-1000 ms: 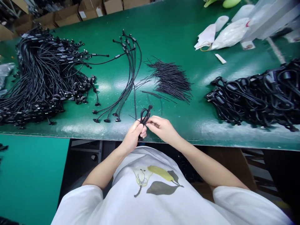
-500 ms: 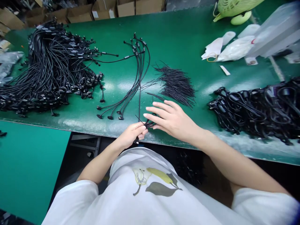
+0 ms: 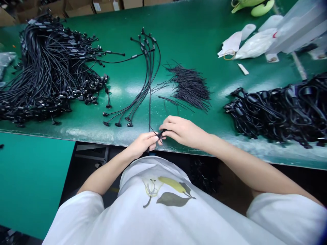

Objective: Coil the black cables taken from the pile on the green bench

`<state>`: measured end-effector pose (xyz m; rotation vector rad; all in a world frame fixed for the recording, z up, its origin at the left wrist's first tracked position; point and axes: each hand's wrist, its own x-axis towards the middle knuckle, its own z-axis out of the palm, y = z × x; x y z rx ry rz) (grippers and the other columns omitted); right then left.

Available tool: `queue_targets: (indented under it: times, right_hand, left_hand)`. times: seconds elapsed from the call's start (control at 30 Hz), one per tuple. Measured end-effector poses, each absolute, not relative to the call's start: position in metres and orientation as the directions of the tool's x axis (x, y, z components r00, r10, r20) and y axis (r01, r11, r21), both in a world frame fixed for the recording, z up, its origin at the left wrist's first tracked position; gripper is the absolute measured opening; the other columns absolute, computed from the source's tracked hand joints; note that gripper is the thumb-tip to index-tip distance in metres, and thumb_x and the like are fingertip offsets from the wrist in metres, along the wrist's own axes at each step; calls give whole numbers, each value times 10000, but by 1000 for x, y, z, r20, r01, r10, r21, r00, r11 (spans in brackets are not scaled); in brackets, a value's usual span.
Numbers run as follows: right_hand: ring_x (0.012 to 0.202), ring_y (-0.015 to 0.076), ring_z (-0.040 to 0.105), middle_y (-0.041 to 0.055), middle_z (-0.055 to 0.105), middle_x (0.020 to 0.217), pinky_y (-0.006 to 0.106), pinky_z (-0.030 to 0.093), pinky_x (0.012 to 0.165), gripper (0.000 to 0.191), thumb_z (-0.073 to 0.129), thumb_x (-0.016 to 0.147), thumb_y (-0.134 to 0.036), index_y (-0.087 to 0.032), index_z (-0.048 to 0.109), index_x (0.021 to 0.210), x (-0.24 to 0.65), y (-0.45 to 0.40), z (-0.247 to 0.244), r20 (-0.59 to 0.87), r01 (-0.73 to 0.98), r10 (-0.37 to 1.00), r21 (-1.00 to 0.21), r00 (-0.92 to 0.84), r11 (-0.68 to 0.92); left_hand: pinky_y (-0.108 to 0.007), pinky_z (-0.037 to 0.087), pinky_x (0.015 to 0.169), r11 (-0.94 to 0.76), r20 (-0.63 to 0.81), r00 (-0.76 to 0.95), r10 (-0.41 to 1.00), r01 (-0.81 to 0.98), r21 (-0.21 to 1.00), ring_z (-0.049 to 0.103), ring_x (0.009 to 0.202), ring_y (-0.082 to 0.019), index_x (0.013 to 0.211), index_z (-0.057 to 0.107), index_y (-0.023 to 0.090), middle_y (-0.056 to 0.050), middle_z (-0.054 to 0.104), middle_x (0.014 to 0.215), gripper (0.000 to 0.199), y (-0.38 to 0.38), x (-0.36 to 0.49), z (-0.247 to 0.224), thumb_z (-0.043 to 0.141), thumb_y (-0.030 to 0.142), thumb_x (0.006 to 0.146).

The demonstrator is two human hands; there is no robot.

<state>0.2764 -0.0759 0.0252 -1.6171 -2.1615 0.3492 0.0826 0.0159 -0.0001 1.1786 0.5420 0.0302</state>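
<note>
At the front edge of the green table, my left hand (image 3: 143, 143) is closed around a folded black cable (image 3: 160, 134). My right hand (image 3: 182, 132) pinches the same bundle from the other side, its fingertips curled over it. A thin black tie (image 3: 154, 130) sticks out across the cable between both hands. Just beyond lies a pile of thin black ties (image 3: 191, 89), with a few strays near it. Left of that pile, several loose black cables (image 3: 147, 80) are stretched out with small plugs at their ends. Part of the held cable is hidden by my fingers.
A large heap of black cables (image 3: 51, 68) covers the table's left side. Coiled, bundled cables (image 3: 278, 112) lie on the right. Plastic bags (image 3: 258, 44) and a light green basket (image 3: 245, 4) are at the back right. Cardboard boxes (image 3: 79, 6) stand behind the table.
My right hand has come down and closed from spread fingers onto the cable bundle. My left hand keeps its hold. The whole view has shifted slightly.
</note>
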Motion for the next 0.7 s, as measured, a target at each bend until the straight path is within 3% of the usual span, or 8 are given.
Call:
queue_targets:
  times: [0.1,0.17,0.27,0.37,0.47,0.57,0.63,0.7]
  right_hand:
    - [1099,215,555,122,624,1190,409,432,949,302,417,968,-200,-199,632,1180,269,-83,18,352,898,883,-197,-310,393]
    - [1041,181,576,83,664,1132,376,434,933,309,392,966,-147,-211,652,1122,265,-88,12,376,872,815,-35,-440,488]
    - [851,149,594,53,700,943,327,460,821,290,393,965,-132,-188,675,930,261,-93,6,366,832,757,106,-542,545]
    - [834,145,594,26,696,874,339,471,873,272,426,957,-135,-199,662,839,259,-92,3,406,806,705,169,-581,568]
    - [1055,179,580,53,687,1059,391,443,999,213,469,941,-142,-183,653,843,257,-87,0,512,813,653,178,-558,555]
    - [1186,219,526,113,632,1213,403,451,994,158,498,922,-124,-143,636,848,252,-82,-2,585,850,651,134,-483,510]
    - [1034,192,578,107,663,1061,359,480,892,183,488,924,-114,-148,605,788,250,-79,-1,575,853,662,134,-482,505]
    - [807,153,571,60,635,825,322,468,781,234,465,938,-120,-165,562,730,248,-79,4,531,820,649,173,-545,546]
  left_hand:
    - [-216,200,485,588,-438,843,313,190,786,278,480,-43,740,546,133,66,378,573,418,16,88,-5,728,510,716]
    - [-204,193,478,639,-454,847,277,190,745,270,475,-35,695,509,143,74,358,568,423,16,90,-6,757,487,693]
    - [-198,202,474,654,-468,856,220,226,722,264,475,-34,657,464,156,77,341,567,419,14,91,-5,746,462,710]
    - [-211,250,494,515,-422,861,285,234,825,298,494,-57,724,491,160,66,367,580,362,10,91,-5,630,483,810]
    - [-244,330,570,107,-273,854,442,253,962,372,555,-100,806,557,155,48,406,584,292,7,90,-7,496,420,909]
    - [-279,393,684,-156,-107,839,533,222,962,455,670,-141,882,634,149,11,482,657,237,5,91,-9,486,332,913]
    - [-280,401,686,-74,-129,840,527,197,978,456,672,-140,981,664,149,13,484,660,263,6,90,-10,507,345,901]
    - [-251,358,593,183,-269,853,447,208,961,394,580,-109,1054,661,132,44,422,600,354,9,89,-10,558,414,866]
